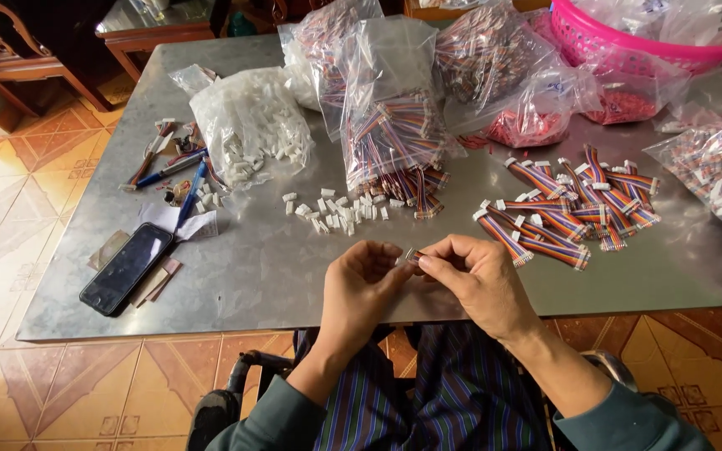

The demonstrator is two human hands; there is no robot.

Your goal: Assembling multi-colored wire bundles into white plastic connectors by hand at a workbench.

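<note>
Both hands together at lower centre of frame, just over the near edge of the metal table. Left hand and right hand meet fingertip to fingertip, pinched on a small cable piece; only a sliver shows between the fingers, multicoloured wire w/ a pale end. Exact grip per hand: both touch it, can't tell which bears it.

Right of centre: loose pile of finished ribbon cables, rainbow wires w/ white plugs, lying flat, near right hand but apart.

Centre: scatter of white connector housings on bare table, just above the hands.

Behind that, upper centre: clear bag of ribbon cables, mouth open toward the scatter, a few cables spilling out. To its left, clear bag of white housings.

Upper right: pink basket holding more bags; red-filled bags below it.

Left side: black phone face up, on paper slips. Above it, pens and odd bits.

Bottom: striped garment over lap, tiled floor around.
</note>
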